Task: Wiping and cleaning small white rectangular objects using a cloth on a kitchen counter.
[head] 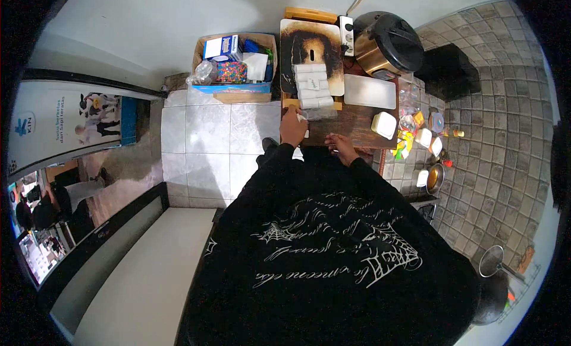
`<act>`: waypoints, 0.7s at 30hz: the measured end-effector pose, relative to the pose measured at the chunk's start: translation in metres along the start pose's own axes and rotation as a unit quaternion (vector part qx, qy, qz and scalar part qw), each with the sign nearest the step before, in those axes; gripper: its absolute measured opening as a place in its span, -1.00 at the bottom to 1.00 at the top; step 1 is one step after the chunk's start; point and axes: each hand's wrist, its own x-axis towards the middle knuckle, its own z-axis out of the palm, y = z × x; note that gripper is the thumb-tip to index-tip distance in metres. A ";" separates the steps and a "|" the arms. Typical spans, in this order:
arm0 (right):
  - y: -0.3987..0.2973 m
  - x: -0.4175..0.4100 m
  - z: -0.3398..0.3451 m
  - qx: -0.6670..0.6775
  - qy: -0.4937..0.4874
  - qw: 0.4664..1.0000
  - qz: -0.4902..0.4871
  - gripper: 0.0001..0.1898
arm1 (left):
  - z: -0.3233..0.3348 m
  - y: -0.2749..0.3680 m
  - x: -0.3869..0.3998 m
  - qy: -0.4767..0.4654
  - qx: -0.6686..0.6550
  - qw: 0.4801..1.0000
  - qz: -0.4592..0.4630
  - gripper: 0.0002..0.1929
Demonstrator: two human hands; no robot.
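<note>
My left hand [293, 128] is at the near left corner of a dark wooden table [328, 132], its fingers curled. A small whitish scrap [301, 117], perhaps plastic, shows at its thumb and forefinger. Just beyond lies a clear plastic sheet or bag [322, 114]. Several white rolls [312, 84] are stacked in a row there, with a small written label on top. They rest partly on a square board with a scorched surface [334, 60]. Over the table's front edge, my right hand [341, 148] is held with its fingers slightly apart, and nothing shows in it.
A translucent lidded box [370, 91] and a white tub [384, 125] stand on the table's right side. Behind them are a rice cooker [389, 45] and a power strip [346, 36]. An open carton [235, 89] with packages sits left. Tubs and a pan [435, 178] lie right.
</note>
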 end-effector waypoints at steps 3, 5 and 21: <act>0.003 0.000 -0.006 0.003 0.014 1.000 0.006 -0.65 | -0.003 -0.003 -0.006 -0.028 -0.005 1.000 0.001 -0.68; 0.001 0.001 -0.009 0.010 0.025 1.000 -0.003 -0.63 | -0.003 -0.008 -0.007 -0.055 0.027 0.998 -0.018 -0.68; -0.049 0.050 -0.055 -0.346 0.065 0.877 -0.326 -0.66 | -0.005 0.019 -0.015 -0.019 0.097 0.994 -0.054 -0.58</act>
